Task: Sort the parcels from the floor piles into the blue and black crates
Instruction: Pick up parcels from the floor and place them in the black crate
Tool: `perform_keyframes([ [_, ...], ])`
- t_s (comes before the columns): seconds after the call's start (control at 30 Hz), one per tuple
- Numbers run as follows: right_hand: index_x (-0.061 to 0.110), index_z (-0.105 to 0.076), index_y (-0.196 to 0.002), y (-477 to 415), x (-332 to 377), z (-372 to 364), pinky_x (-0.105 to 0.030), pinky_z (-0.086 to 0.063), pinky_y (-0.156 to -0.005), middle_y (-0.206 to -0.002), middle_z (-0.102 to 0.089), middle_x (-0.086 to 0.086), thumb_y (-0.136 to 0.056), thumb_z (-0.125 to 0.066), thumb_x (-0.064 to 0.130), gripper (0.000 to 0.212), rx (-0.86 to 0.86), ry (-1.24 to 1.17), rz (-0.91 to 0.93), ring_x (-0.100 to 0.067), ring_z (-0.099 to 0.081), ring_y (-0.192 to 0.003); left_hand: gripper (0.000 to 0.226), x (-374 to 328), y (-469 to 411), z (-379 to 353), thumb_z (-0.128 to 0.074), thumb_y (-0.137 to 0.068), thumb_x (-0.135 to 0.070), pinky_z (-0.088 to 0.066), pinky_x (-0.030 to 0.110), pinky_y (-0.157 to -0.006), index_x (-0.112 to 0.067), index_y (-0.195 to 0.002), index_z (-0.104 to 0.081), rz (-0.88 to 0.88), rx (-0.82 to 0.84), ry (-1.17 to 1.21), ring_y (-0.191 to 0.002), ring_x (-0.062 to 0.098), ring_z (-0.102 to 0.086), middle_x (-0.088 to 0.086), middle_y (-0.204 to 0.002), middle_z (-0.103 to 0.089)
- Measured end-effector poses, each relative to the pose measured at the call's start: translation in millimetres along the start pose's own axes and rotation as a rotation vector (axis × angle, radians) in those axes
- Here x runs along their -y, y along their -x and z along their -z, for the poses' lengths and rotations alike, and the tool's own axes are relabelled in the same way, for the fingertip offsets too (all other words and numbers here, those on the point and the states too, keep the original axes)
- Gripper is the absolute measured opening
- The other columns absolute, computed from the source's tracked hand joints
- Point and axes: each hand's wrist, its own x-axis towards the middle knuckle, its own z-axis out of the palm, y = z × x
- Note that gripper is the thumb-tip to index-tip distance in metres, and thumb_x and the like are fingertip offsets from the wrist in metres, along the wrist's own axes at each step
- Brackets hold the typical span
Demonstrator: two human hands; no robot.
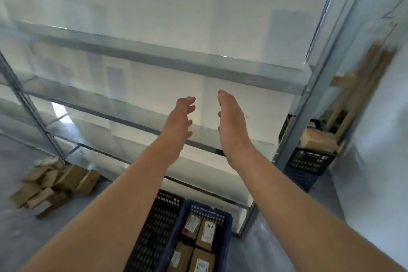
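Observation:
Both my arms reach forward at shelf height, palms facing each other. My left hand (180, 120) and my right hand (231, 120) are empty, with fingers loosely extended and a gap between them. Below them on the floor stands a blue crate (199, 206) holding several brown cardboard parcels (206, 233) with white labels. A black crate (154, 234) stands against its left side. A pile of brown parcels (55, 185) lies on the floor at the left, beside the shelf post.
A metal shelving rack (172, 59) with bare shelves fills the view ahead; its right upright (313, 99) stands close to my right arm. Beyond it, stacked black and blue crates (309, 161) hold wooden pieces. Grey floor lies around the crates.

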Motion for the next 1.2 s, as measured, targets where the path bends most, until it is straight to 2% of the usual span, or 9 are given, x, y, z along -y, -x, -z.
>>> perform_keyframes([
  [0.1, 0.044, -0.056, -0.14, 13.7, 47.4, 0.3, -0.049, -0.031, -0.127, -0.147, -0.052, 0.02, -0.085, -0.034, 0.064, 0.063, 0.062, -0.015, 0.076, -0.013, -0.043, -0.146, 0.046, -38.4, 29.7, 3.9, -0.035, -0.103, -0.053, -0.035, 0.05, -0.119, -0.037, -0.14, -0.056, -0.082, -0.034, 0.021, -0.136, 0.028, -0.047, -0.009, -0.148, -0.053],
  [0.27, 0.037, -0.051, -0.152, 30.5, 109.8, -16.7, -0.051, -0.032, -0.127, -0.158, -0.048, 0.01, -0.084, -0.03, 0.067, 0.078, 0.114, 0.01, 0.217, -0.017, -0.046, -0.145, 0.053, -98.3, 65.1, 27.1, -0.038, -0.101, -0.058, -0.032, 0.054, -0.121, -0.029, -0.144, -0.05, -0.236, -0.091, 0.017, -0.14, 0.033, -0.044, 0.0, -0.151, -0.05],
  [0.5, 0.039, -0.041, -0.157, 43.0, 164.9, -60.5, -0.047, -0.033, -0.124, -0.166, -0.041, 0.009, -0.082, -0.023, 0.07, 0.082, 0.205, 0.038, 0.337, -0.018, -0.046, -0.146, 0.049, -149.2, 82.1, 96.3, -0.032, -0.105, -0.058, -0.036, 0.055, -0.118, -0.03, -0.138, -0.056, -0.345, -0.221, -0.043, -0.132, 0.034, -0.05, 0.002, -0.143, -0.056],
  [0.6, 0.039, -0.042, -0.157, 46.3, 173.2, -93.1, -0.051, -0.033, -0.125, -0.165, -0.042, 0.009, -0.081, -0.024, 0.069, 0.083, 0.257, 0.009, 0.352, -0.019, -0.046, -0.146, 0.049, -159.5, 85.1, 135.7, -0.035, -0.104, -0.057, -0.037, 0.054, -0.117, -0.03, -0.138, -0.058, -0.352, -0.274, -0.04, -0.132, 0.034, -0.051, 0.001, -0.142, -0.057],
  [0.7, 0.039, -0.045, -0.155, 51.5, 169.3, -131.4, -0.043, -0.037, -0.118, -0.16, -0.045, 0.01, -0.084, -0.029, 0.067, 0.078, 0.321, -0.031, 0.339, -0.018, -0.048, -0.142, 0.048, -160.8, 89.9, 176.0, -0.036, -0.102, -0.057, -0.039, 0.051, -0.115, -0.033, -0.136, -0.059, -0.348, -0.319, -0.032, -0.129, 0.031, -0.052, -0.001, -0.138, -0.059],
  [0.83, 0.037, -0.038, -0.159, 53.2, 159.2, -196.6, -0.034, -0.035, -0.107, -0.163, -0.043, 0.006, -0.112, -0.037, 0.051, 0.05, 0.379, -0.059, 0.322, -0.018, -0.047, -0.143, 0.053, -157.0, 96.0, 237.2, -0.045, -0.09, -0.063, -0.044, 0.046, -0.11, -0.034, -0.131, -0.063, -0.299, -0.419, -0.011, -0.124, 0.026, -0.056, -0.006, -0.132, -0.063],
  [0.9, 0.036, -0.035, -0.161, 56.5, 154.9, -233.5, -0.037, -0.036, -0.111, -0.165, -0.04, 0.005, -0.114, -0.035, 0.047, 0.048, 0.41, -0.066, 0.309, -0.019, -0.045, -0.145, 0.046, -154.1, 97.9, 271.4, -0.042, -0.098, -0.056, -0.043, 0.047, -0.111, -0.034, -0.133, -0.062, -0.271, -0.462, -0.011, -0.125, 0.026, -0.054, -0.006, -0.134, -0.062],
  [1.03, 0.036, -0.038, -0.158, 68.7, 147.2, -312.7, -0.037, -0.036, -0.11, -0.164, -0.042, 0.007, -0.101, -0.037, 0.062, 0.062, 0.469, -0.1, 0.274, -0.018, -0.046, -0.145, 0.044, -148.0, 95.1, 345.8, -0.039, -0.102, -0.05, -0.04, 0.048, -0.115, -0.032, -0.138, -0.059, -0.218, -0.5, -0.048, -0.129, 0.028, -0.051, -0.002, -0.14, -0.058],
  [1.2, 0.037, -0.042, -0.157, 72.2, 130.7, -402.6, -0.037, -0.037, -0.106, -0.163, -0.043, 0.007, -0.086, -0.034, 0.062, 0.076, 0.491, -0.091, 0.208, -0.017, -0.048, -0.142, 0.049, -134.7, 80.5, 432.9, -0.039, -0.099, -0.052, -0.04, 0.046, -0.114, -0.033, -0.141, -0.057, -0.164, -0.491, -0.086, -0.132, 0.029, -0.05, -0.002, -0.142, -0.057],
])
